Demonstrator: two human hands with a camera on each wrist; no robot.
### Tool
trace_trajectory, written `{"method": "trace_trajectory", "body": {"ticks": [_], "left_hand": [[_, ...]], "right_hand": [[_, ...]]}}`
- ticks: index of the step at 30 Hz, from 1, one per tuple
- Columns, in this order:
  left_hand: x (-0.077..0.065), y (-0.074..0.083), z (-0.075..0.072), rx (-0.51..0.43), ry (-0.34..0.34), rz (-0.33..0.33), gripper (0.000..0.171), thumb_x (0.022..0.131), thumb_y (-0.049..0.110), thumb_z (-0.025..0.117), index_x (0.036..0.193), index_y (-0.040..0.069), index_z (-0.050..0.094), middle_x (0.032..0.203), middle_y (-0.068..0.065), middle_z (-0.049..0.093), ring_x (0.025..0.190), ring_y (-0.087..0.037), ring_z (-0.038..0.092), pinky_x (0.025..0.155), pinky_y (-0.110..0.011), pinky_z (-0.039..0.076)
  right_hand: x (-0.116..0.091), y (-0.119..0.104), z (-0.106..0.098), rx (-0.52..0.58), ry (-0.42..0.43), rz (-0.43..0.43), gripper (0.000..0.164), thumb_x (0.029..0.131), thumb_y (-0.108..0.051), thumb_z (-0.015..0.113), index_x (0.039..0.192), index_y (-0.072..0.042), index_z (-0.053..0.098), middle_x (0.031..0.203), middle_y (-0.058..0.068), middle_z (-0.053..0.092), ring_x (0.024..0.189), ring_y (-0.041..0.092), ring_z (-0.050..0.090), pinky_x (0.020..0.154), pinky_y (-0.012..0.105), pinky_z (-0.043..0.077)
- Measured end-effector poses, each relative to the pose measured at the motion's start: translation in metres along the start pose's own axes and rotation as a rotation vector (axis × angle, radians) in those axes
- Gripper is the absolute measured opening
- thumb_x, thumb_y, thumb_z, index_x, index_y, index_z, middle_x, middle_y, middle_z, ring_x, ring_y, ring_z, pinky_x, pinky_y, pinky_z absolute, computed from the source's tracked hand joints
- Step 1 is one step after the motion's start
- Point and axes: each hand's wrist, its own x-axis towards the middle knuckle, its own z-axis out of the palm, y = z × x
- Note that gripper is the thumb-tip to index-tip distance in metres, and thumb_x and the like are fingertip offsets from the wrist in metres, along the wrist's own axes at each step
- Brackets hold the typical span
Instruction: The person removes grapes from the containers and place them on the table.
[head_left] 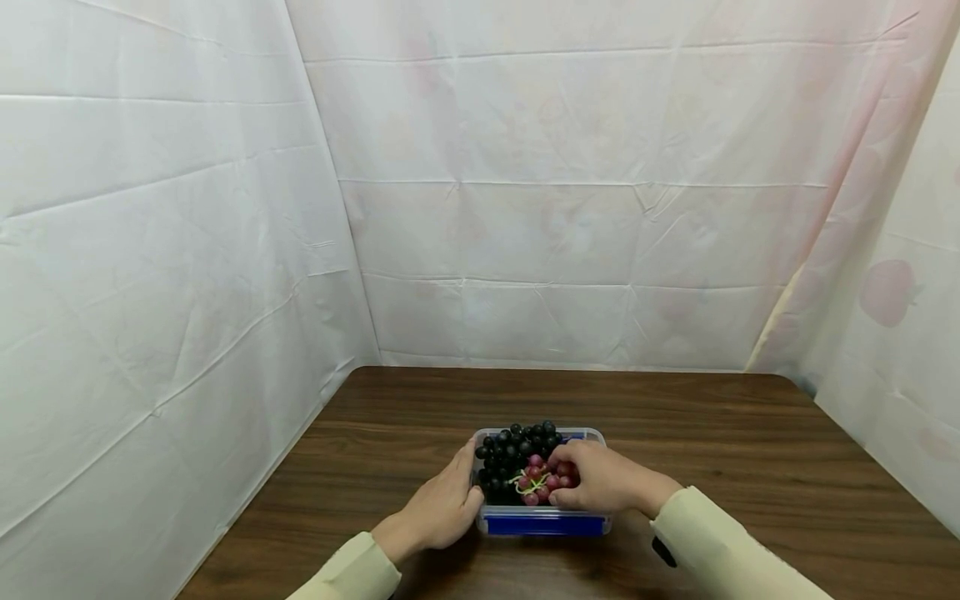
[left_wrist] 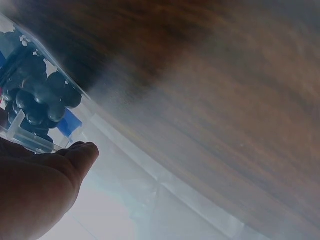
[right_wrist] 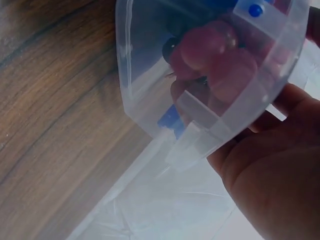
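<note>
A clear plastic container [head_left: 543, 510] with blue clips stands near the front of the table. Black grapes [head_left: 506, 454] fill its left and back parts. At its front right lies a bunch of red grapes [head_left: 534, 477] with pale green stems. My left hand [head_left: 441, 505] rests along the container's left wall, fingers fairly straight. Reaching over the right rim, my right hand [head_left: 606, 477] holds the red grapes with curled fingers. Through the clear wall [right_wrist: 145, 85], the right wrist view shows the red grapes close to the fingers. Dark grapes [left_wrist: 35, 95] show beside the left hand in the left wrist view.
The brown wood-grain table [head_left: 420, 400] extends around the container. White sheets hang behind it [head_left: 555, 233] and along the left and right sides. Light yellow-green sleeves [head_left: 723, 537] cover both forearms.
</note>
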Motion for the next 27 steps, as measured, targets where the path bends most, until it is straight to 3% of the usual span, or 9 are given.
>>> {"method": "trace_trajectory", "body": {"ticks": [7, 20, 27], "left_hand": [[-0.0006, 0.0002, -0.0002, 0.002, 0.001, 0.005, 0.071, 0.104, 0.022, 0.039, 0.165, 0.003, 0.008, 0.169, -0.015, 0.017, 0.152, -0.027, 0.027, 0.119, -0.051, 0.032], [-0.0006, -0.0013, 0.0, -0.01, -0.006, -0.001, 0.071, 0.104, 0.022, 0.039, 0.165, 0.003, 0.007, 0.17, -0.015, 0.017, 0.152, -0.027, 0.027, 0.119, -0.051, 0.032], [-0.0008, -0.003, -0.0001, -0.011, -0.016, -0.004, 0.069, 0.106, 0.022, 0.037, 0.165, 0.004, 0.006, 0.17, -0.016, 0.015, 0.153, -0.028, 0.025, 0.119, -0.052, 0.03]], "right_hand": [[0.0013, 0.0, -0.0021, 0.035, -0.022, -0.019, 0.013, 0.09, -0.028, 0.077, 0.093, -0.019, 0.069, 0.081, -0.008, 0.058, 0.071, 0.006, 0.051, 0.06, 0.027, 0.045], [0.0033, 0.0004, 0.0011, 0.005, -0.023, -0.009, 0.021, 0.092, -0.028, 0.074, 0.079, -0.019, 0.06, 0.072, -0.009, 0.052, 0.061, 0.004, 0.044, 0.055, 0.024, 0.036], [0.0017, -0.0001, 0.0047, -0.033, 0.011, -0.023, 0.027, 0.095, -0.035, 0.072, 0.08, -0.021, 0.056, 0.078, -0.007, 0.051, 0.069, 0.006, 0.044, 0.057, 0.025, 0.038]]}}
